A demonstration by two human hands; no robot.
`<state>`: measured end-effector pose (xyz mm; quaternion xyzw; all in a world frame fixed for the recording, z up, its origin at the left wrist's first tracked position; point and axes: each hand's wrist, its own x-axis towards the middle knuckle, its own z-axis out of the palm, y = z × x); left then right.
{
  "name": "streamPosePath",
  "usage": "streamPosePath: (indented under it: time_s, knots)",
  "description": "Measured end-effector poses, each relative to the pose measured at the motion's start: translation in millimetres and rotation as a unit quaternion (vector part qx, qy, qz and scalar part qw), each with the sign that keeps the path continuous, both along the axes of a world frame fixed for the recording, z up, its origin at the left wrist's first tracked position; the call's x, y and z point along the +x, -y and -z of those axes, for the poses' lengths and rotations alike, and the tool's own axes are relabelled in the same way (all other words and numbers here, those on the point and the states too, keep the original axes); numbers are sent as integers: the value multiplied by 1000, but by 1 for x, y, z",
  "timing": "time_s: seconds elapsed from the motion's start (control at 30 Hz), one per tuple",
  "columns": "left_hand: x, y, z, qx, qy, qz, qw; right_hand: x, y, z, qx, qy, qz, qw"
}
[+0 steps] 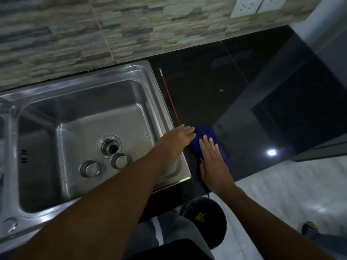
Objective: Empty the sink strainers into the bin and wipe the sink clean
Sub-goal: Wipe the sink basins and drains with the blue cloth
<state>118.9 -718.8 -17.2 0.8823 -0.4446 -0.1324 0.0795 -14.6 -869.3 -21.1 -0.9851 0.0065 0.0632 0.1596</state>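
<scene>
Black and glossy, the desk (216,87) lies open right of the steel sink (90,117), whose left side is cut off. Two strainers (89,168) sit loose in the basin near the drain (109,146). Both hands press flat on a blue cloth (208,136) just beside the sink's right rim: left hand (176,139) and right hand (212,162), fingers straight and together, clamped on nothing. A dark bin (204,220) stands on the floor below the near desk edge, its contents hard to make out.

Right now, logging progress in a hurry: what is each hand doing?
Left hand: open, flat, fingertips on the edge of the blue cloth, holding nothing.
Right hand: open, palm pressed flat on the cloth, not gripping it.
</scene>
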Motion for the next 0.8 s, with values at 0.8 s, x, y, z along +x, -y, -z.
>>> streamPosePath:
  time_s: [0.8]
  knots:
    - [-56,-224,-21,-145,-94,-450,876,50,-138,-50,315,144,46,937]
